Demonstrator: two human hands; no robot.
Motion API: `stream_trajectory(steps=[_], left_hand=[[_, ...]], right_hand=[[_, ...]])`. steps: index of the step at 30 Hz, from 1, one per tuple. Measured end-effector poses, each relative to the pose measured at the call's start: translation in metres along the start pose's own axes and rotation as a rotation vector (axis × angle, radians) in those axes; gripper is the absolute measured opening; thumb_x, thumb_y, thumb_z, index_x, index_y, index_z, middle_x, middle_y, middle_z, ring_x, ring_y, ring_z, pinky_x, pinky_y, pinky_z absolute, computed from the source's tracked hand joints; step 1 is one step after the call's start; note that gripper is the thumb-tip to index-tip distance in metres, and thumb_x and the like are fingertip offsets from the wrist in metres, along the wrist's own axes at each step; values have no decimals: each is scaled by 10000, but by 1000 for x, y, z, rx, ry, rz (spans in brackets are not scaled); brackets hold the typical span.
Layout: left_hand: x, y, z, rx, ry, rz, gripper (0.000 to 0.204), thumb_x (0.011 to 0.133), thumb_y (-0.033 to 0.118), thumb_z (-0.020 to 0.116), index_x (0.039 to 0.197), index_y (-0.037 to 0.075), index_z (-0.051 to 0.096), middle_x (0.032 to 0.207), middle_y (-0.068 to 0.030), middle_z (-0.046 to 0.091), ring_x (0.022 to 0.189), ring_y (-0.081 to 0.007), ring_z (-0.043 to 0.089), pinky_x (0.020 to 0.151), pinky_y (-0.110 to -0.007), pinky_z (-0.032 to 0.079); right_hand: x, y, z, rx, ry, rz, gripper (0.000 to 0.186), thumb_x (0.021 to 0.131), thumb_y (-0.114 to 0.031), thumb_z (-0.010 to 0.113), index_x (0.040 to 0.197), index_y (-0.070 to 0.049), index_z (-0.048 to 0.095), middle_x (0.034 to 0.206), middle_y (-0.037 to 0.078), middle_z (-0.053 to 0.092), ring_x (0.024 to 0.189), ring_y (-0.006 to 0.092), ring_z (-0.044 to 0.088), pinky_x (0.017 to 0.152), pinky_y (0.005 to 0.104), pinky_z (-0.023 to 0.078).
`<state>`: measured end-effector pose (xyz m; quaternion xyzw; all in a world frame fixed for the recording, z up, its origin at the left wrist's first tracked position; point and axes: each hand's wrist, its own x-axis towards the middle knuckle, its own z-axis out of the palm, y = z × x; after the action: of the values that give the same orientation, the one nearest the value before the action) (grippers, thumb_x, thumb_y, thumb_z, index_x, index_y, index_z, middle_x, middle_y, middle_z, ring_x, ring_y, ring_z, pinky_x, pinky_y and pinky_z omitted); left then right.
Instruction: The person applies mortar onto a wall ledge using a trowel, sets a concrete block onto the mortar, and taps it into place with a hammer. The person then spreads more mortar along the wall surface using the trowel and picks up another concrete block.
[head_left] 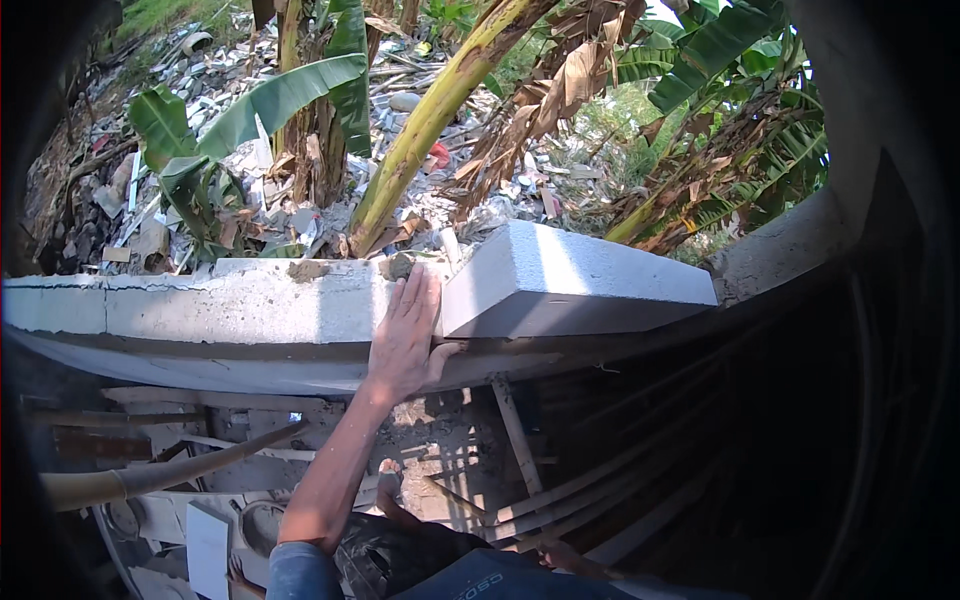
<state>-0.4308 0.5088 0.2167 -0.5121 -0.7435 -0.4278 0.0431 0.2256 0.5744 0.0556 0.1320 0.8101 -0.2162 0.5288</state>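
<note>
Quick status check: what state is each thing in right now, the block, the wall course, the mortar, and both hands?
Block: lying flat on the wall top, unbroken.
Wall: top course laid, with a crack near its left end.
Mortar lumps: lying loose on the wall top.
Left hand: open, flat against the block's left end.
Right hand: not in view.

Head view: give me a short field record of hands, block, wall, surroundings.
left hand: flat, fingers spread, pressed on the wall top against the block's end
right hand: not in view
block: pale grey rectangular concrete block lying on the wall
wall: rough grey concrete wall top, cracked at left
beyond: banana plants and rubble
below: wooden poles
</note>
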Motion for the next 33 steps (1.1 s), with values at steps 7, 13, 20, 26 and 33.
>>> stream_trajectory(steps=[7,13,20,26,33], left_hand=[[-125,32,-72,-25,171,-150,746,847,226,717,1475,-18,398,1458,-190,495,1426,-419,375,1183,-568,285],[-376,38,-26,53,-148,-1114,951,891,674,553,1507,-16,332,1419,-289,499,1373,-483,416,1163,-584,287],[-634,117,7,-830,189,-2164,899,925,694,490,1502,16,367,1433,-275,501,1366,-398,460,1136,-455,351],[-612,159,7,-1059,331,-2160,892,904,746,473,1415,15,507,1371,-238,574,1301,-372,529,1089,-434,407],[-588,131,-80,-814,259,-2104,1055,839,886,358,1362,0,591,1336,-247,606,1272,-392,558,1061,-432,438]], right_hand=[[30,-33,-83,911,109,471,453,1021,-376,489,1264,-15,614,1141,188,654,1168,325,613,954,416,506],[69,-64,-165,887,153,385,461,1023,-377,486,1276,-12,609,1161,190,653,1167,327,613,959,422,504],[87,-99,-205,707,74,330,472,1026,-379,483,1291,-7,603,1184,192,652,1167,329,612,965,428,502],[84,-104,-214,568,-55,407,480,1029,-380,480,1303,-4,598,1204,194,651,1166,331,611,971,433,500],[122,-309,-262,-65,337,-167,495,1043,-355,442,1333,27,566,1258,278,639,1160,438,619,995,467,481]])
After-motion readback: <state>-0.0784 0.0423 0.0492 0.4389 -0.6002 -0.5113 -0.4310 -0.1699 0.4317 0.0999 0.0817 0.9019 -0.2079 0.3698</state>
